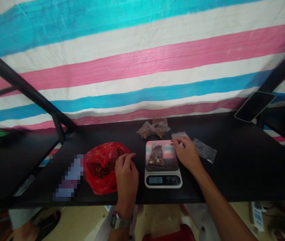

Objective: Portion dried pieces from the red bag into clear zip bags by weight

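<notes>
A small clear zip bag (156, 156) of brownish, metallic-looking small pieces lies on the plate of a white kitchen scale (147, 179); the scale's display is lit. My left hand (126, 172), with a watch at its wrist, rests at the right edge of an open red plastic bag (99, 187). More of the small pieces (103, 170) show inside that bag. At the scale's right edge is my right hand (187, 152), fingers loosely bent and slightly apart. Flat clear bags (179, 135) lie just behind its fingers, partly hidden. Neither hand visibly holds anything.
Behind the scale sit several filled zip bags (155, 129). An empty clear bag (205, 150) lies right of my right hand. A phone (255, 106) leans at the back right of the black table (238, 167). A blurred-out item (69, 179) is at left; a striped sheet (142, 63) hangs behind.
</notes>
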`<state>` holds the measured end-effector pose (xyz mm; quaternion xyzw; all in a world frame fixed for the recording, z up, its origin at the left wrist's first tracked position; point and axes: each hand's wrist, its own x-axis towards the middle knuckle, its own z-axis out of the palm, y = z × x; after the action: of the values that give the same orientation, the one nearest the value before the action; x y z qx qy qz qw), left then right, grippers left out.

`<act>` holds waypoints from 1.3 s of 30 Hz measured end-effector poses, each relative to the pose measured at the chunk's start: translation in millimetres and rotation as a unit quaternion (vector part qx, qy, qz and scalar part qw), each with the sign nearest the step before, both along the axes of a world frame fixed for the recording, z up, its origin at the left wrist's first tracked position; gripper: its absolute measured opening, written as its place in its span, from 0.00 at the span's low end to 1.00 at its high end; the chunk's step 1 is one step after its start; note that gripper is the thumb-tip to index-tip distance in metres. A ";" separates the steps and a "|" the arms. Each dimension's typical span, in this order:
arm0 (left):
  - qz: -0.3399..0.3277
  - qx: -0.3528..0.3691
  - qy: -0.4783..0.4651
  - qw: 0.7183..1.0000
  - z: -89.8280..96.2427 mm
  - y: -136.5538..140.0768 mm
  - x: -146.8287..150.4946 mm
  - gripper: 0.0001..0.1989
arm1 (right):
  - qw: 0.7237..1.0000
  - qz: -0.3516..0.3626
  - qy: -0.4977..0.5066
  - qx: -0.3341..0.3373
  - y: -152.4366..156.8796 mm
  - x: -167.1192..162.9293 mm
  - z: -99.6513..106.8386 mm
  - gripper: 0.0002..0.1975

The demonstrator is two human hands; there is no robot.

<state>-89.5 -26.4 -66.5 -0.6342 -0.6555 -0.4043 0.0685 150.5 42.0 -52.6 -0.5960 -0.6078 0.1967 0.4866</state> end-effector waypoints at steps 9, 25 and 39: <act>-0.047 0.103 -0.013 0.993 6.5 -1.7 26.3 0.14 | 0.991 0.018 -0.109 0.081 -2.2 -11.1 -9.6 0.20; 0.104 0.039 0.026 0.993 3.7 -107.4 -31.8 0.15 | 0.985 0.100 0.135 -0.033 -23.1 -34.3 20.1 0.19; -0.053 0.112 -0.202 0.971 21.8 -81.7 -14.9 0.12 | 0.959 0.218 0.182 0.005 -35.2 -107.7 76.2 0.16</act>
<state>-104.4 -108.2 -44.7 -0.5615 -0.5716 -0.5981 -0.0166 42.7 6.8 23.6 -0.4011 -0.6250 0.4000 0.5371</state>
